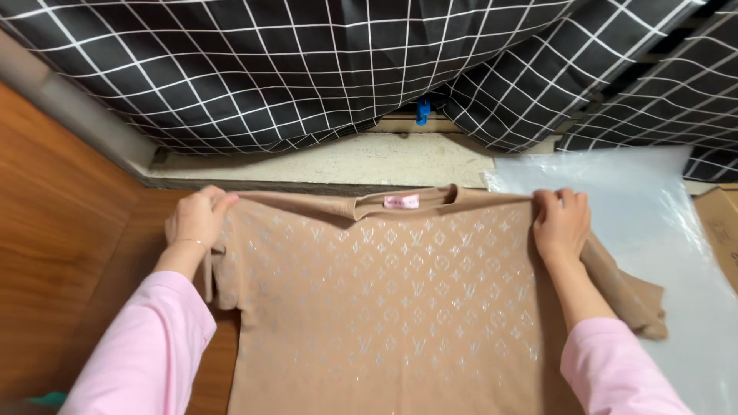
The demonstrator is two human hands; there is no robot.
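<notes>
pink sleeves (154,338) reach forward over a tan patterned t-shirt (384,307) lying flat, collar away, shoulder line running left to right. left hand (198,219) pinches its left shoulder, right hand (561,223) its right, equally near. beyond: clear plastic bag (653,215), checked black cloth (307,69).

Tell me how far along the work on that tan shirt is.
Done: the tan shirt lies spread flat on the wooden surface, collar label away from the person. In hand: the left hand and right hand each pinch a shoulder at the top edge. Left: no fold shows yet; the right sleeve lies loose over the clear plastic bag.
</notes>
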